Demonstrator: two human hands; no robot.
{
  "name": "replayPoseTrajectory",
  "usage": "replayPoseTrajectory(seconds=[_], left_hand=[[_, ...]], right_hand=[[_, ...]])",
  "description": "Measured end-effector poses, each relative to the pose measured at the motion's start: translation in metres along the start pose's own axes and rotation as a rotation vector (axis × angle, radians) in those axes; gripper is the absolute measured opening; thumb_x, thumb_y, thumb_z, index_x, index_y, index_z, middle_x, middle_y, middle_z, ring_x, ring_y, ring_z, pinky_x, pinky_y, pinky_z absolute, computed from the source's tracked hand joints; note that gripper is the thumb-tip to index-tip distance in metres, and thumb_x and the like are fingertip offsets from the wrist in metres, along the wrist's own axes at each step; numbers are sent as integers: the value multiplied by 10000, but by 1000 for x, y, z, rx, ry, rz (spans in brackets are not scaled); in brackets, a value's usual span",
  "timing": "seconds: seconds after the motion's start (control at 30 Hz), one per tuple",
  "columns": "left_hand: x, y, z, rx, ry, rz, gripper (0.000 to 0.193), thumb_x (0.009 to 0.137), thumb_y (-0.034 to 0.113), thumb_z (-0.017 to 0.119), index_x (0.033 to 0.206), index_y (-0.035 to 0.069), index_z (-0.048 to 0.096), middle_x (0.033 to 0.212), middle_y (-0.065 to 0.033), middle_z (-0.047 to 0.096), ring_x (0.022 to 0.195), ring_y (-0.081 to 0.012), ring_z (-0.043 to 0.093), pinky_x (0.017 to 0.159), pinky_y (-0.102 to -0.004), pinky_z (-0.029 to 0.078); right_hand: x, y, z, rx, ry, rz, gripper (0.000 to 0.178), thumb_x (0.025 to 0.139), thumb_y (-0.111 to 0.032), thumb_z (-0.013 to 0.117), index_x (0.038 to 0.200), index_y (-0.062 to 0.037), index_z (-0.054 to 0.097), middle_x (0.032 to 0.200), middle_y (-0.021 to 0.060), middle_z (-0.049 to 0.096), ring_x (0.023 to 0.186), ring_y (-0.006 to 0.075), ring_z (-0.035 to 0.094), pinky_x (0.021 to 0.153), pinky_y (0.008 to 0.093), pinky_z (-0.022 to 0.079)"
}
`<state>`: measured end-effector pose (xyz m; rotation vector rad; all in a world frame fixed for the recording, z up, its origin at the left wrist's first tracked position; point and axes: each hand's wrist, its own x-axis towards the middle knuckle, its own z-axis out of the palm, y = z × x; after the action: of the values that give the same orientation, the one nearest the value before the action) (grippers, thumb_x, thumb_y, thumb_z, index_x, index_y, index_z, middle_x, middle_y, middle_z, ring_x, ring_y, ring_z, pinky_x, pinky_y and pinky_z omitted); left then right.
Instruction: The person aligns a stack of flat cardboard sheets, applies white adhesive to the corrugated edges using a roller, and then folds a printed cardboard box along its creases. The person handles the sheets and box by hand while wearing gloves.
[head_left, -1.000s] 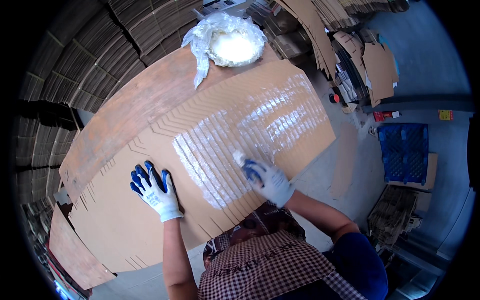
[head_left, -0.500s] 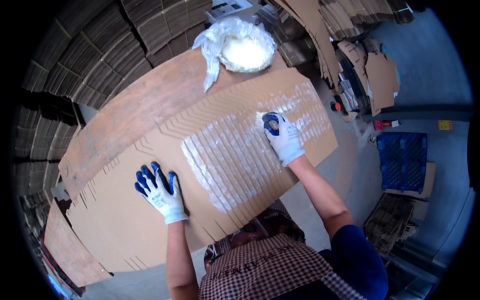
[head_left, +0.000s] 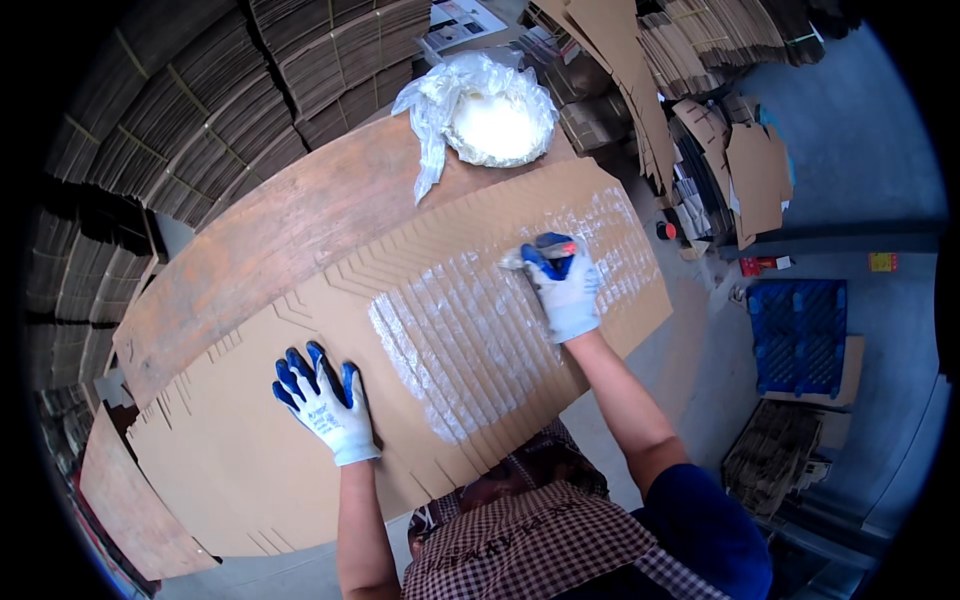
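Several flat cardboard sheets (head_left: 230,440) lie staggered on a wooden table, their slotted edges showing in close parallel rows. White, wet-looking paste (head_left: 470,345) is streaked across the exposed strips. My right hand (head_left: 562,290), in a white and blue glove, is closed round a brush (head_left: 511,260) whose pale bristles touch the strips; a red spot shows near its handle, the rest hidden by my fingers. My left hand (head_left: 325,405), gloved alike, rests flat with fingers spread on the plain cardboard. Beyond the sheets stands a plastic-wrapped bowl (head_left: 430,130) holding bright white paste.
The wooden table top (head_left: 270,215) shows behind the sheets. Tied stacks of cardboard (head_left: 190,120) rise at the far left, and more stacks (head_left: 690,40) stand at the far right. A blue pallet (head_left: 798,335) leans on the right, above a low cardboard pile (head_left: 770,450).
My right hand has turned and shifted slightly, and the brush now points left over the pasted strips. My left hand stays flat on the cardboard. The whole view has shifted a little.
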<state>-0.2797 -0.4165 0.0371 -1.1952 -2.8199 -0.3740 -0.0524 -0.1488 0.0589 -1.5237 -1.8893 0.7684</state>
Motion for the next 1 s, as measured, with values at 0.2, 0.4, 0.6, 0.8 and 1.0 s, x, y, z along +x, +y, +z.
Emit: replayPoseTrajectory(seconds=[0.2,0.4,0.6,0.8,1.0], left_hand=[[0,1,3,-19,-2,14,572,946,305,645,1472,123,516,1593,-173,372,1491,-388,280,1233,-552,139],[1,0,0,-13,3,1,581,941,309,652,1474,124,514,1593,-176,371,1490,-392,281,1231,-557,144],[-1,-2,0,-25,-4,2,582,940,305,653,1475,121,513,1598,-176,363,1492,-392,276,1232,-556,139],[1,3,1,-18,-12,6,574,951,304,643,1474,110,511,1594,-176,369,1494,-389,273,1235,-548,137],[0,-1,0,6,0,5,563,960,297,631,1474,102,509,1594,-177,369,1497,-382,272,1238,-540,131]], right_hand=[[39,29,32,53,20,1,393,786,-261,860,991,-34,613,971,158,653,856,327,662,783,421,533],[44,-3,29,-99,65,-60,455,778,-298,853,1050,-33,603,1009,190,644,884,377,655,804,443,535],[57,-8,12,-283,27,-17,466,763,-259,841,1098,-50,592,1045,180,634,923,380,659,813,444,537],[24,-5,36,-110,-171,-32,536,779,-320,838,1142,-18,583,1076,213,636,966,409,648,865,459,524],[42,5,-29,-241,-40,100,485,778,-302,834,1112,-36,604,1075,200,640,916,413,651,836,454,535]])
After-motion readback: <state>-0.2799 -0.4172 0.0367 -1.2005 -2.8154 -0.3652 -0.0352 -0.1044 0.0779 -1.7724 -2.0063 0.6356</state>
